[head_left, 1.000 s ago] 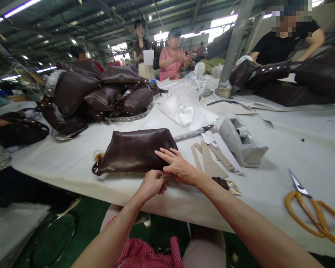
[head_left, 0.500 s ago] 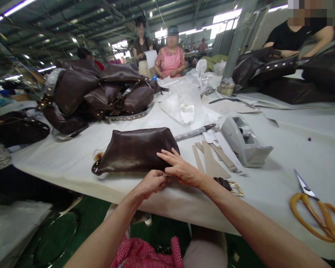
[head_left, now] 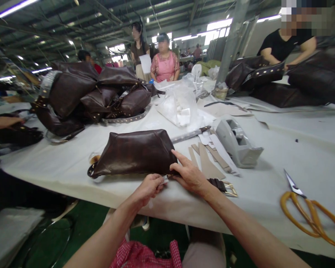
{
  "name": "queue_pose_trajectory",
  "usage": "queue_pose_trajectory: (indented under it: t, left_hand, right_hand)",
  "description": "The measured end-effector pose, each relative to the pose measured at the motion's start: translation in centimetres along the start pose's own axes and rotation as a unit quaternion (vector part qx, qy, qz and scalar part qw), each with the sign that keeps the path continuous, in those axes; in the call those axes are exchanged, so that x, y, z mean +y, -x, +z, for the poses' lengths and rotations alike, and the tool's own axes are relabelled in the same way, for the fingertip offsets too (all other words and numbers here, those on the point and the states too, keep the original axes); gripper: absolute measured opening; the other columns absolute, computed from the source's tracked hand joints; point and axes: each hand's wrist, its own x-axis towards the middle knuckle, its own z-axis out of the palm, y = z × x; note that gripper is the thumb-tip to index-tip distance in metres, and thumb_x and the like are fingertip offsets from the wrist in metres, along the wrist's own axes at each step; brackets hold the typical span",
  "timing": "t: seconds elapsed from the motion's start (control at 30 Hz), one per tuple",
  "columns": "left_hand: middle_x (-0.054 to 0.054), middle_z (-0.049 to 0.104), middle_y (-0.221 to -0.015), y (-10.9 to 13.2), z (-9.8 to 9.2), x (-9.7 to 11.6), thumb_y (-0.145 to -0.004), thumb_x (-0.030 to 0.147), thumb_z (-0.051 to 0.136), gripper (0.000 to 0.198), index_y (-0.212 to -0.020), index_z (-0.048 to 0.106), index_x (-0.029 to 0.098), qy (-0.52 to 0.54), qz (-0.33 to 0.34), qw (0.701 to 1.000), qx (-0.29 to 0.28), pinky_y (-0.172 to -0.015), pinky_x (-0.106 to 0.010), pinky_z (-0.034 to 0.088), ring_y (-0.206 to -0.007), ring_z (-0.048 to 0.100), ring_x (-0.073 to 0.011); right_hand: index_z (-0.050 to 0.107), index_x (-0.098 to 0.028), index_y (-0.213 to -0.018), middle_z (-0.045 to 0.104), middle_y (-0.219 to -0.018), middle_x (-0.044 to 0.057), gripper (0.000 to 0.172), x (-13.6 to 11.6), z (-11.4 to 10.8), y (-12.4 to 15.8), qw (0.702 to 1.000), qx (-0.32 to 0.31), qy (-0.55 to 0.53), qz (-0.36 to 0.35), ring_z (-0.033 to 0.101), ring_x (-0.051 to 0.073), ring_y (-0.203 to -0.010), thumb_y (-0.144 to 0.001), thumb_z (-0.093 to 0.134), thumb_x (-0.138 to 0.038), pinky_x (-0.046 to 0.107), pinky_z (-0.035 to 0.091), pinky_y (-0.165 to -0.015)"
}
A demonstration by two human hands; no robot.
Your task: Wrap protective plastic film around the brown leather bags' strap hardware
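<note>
Fingers of left hand [head_left: 148, 189] pinched small shiny tab [head_left: 165, 179] at lower right edge of dark brown leather bag [head_left: 136, 152], which lay on white-covered table [head_left: 72, 156]. Right hand [head_left: 192, 175] touched bag's right end, some fingers hidden, couldn't tell if grasping. Buckle strap [head_left: 217, 184] lay beside right wrist; tape dispenser [head_left: 247, 156], scissors [head_left: 297, 190] farther right.

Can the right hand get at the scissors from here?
Probably yes: the scissors lie uncovered on the table, right of that forearm, though the right hand would first have to leave the bag.
</note>
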Motion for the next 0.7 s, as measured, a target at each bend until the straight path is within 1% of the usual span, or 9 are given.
queue_pose_trajectory:
  t: [0.07, 0.13, 0.27, 0.37, 0.4, 0.47, 0.57, 0.63, 0.7]
  left_hand:
    - [0.010, 0.036, -0.052, 0.2, 0.1, -0.1, -0.071, 0.042, 0.061, 0.026, -0.071, 0.051, 0.017, -0.011, 0.008, 1.000, 0.006, -0.042, -0.024, 0.007, -0.041, 0.019, -0.0036]
    - [0.010, 0.036, -0.051, 0.4, 0.3, -0.1, -0.074, 0.038, 0.057, 0.023, -0.068, 0.049, 0.018, -0.038, 0.024, 0.999, 0.023, -0.041, -0.022, 0.010, -0.040, 0.022, -0.0040]
    - [0.007, 0.042, -0.048, 0.5, 0.7, 0.0, -0.079, 0.027, 0.050, 0.021, -0.060, 0.045, 0.018, -0.100, 0.074, 0.989, 0.074, -0.042, -0.019, 0.020, -0.041, 0.032, -0.0048]
    - [0.004, 0.050, -0.050, 0.3, 0.9, 0.0, -0.079, 0.024, 0.048, 0.019, -0.061, 0.048, 0.018, -0.113, 0.077, 0.987, 0.080, -0.042, -0.018, 0.026, -0.042, 0.042, -0.0064]
    - [0.004, 0.052, -0.050, 0.2, 0.9, 0.0, -0.080, 0.023, 0.048, 0.018, -0.062, 0.048, 0.018, -0.117, 0.074, 0.987, 0.078, -0.041, -0.018, 0.027, -0.041, 0.045, -0.0072]
    - [0.003, 0.054, -0.051, 0.1, 0.9, 0.0, -0.080, 0.022, 0.047, 0.016, -0.064, 0.048, 0.018, -0.120, 0.068, 0.988, 0.074, -0.039, -0.018, 0.029, -0.041, 0.048, -0.0084]
    - [0.003, 0.055, -0.052, -0.1, 0.9, -0.2, -0.083, 0.022, 0.044, 0.017, -0.066, 0.047, 0.018, -0.119, 0.067, 0.988, 0.067, -0.039, -0.018, 0.032, -0.040, 0.050, -0.0089]
    - [0.003, 0.055, -0.051, -0.3, 0.9, -0.4, -0.084, 0.022, 0.042, 0.018, -0.066, 0.046, 0.018, -0.117, 0.066, 0.989, 0.062, -0.039, -0.019, 0.033, -0.039, 0.050, -0.0088]
    - [0.003, 0.055, -0.050, -0.4, 0.8, -0.5, -0.084, 0.021, 0.042, 0.019, -0.066, 0.046, 0.018, -0.113, 0.066, 0.990, 0.057, -0.039, -0.018, 0.032, -0.038, 0.050, -0.0087]
  right_hand:
    - [0.063, -0.020, -0.100, 0.043, -0.142, 0.017, 0.017, -0.6, 0.0, 0.6, 0.996, -0.008, 0.038, 0.077, 0.064, 0.025, -0.101, -0.084, 0.057, -0.013, 0.037, 0.055, -0.079]
    - [0.062, -0.020, -0.099, 0.049, -0.136, 0.016, 0.020, -1.6, 0.1, 0.9, 0.990, -0.008, 0.082, 0.110, 0.067, 0.020, -0.081, -0.086, 0.051, -0.010, 0.031, 0.054, -0.066]
    - [0.064, -0.017, -0.089, 0.060, -0.120, 0.017, 0.020, -4.3, -0.2, 1.1, 0.982, 0.097, 0.096, 0.127, 0.063, 0.025, -0.096, -0.090, 0.045, -0.011, 0.035, 0.049, -0.081]
    - [0.063, -0.017, -0.079, 0.068, -0.087, 0.011, 0.023, -5.8, -0.2, 1.8, 0.967, 0.092, -0.041, 0.234, 0.064, 0.022, -0.081, -0.092, 0.045, -0.024, 0.033, 0.049, -0.075]
    - [0.063, -0.018, -0.076, 0.067, -0.074, 0.008, 0.026, -6.1, -0.1, 2.0, 0.950, 0.065, -0.106, 0.287, 0.064, 0.020, -0.070, -0.092, 0.046, -0.029, 0.031, 0.049, -0.068]
    - [0.061, -0.019, -0.071, 0.062, -0.057, 0.003, 0.032, -6.3, 0.5, 2.1, 0.891, 0.015, -0.233, 0.390, 0.060, 0.017, -0.051, -0.090, 0.046, -0.039, 0.028, 0.047, -0.052]
    - [0.060, -0.018, -0.068, 0.060, -0.055, 0.002, 0.036, -6.3, 1.7, 1.6, 0.803, -0.004, -0.374, 0.465, 0.058, 0.016, -0.043, -0.085, 0.047, -0.046, 0.023, 0.037, -0.034]
    - [0.059, -0.016, -0.065, 0.062, -0.058, 0.003, 0.034, -6.3, 2.3, 1.1, 0.782, 0.001, -0.413, 0.467, 0.060, 0.015, -0.045, -0.081, 0.051, -0.045, 0.021, 0.035, -0.032]
    - [0.060, -0.016, -0.065, 0.062, -0.056, 0.002, 0.029, -6.3, 2.6, 0.7, 0.782, 0.011, -0.416, 0.463, 0.059, 0.014, -0.045, -0.078, 0.055, -0.041, 0.019, 0.034, -0.033]
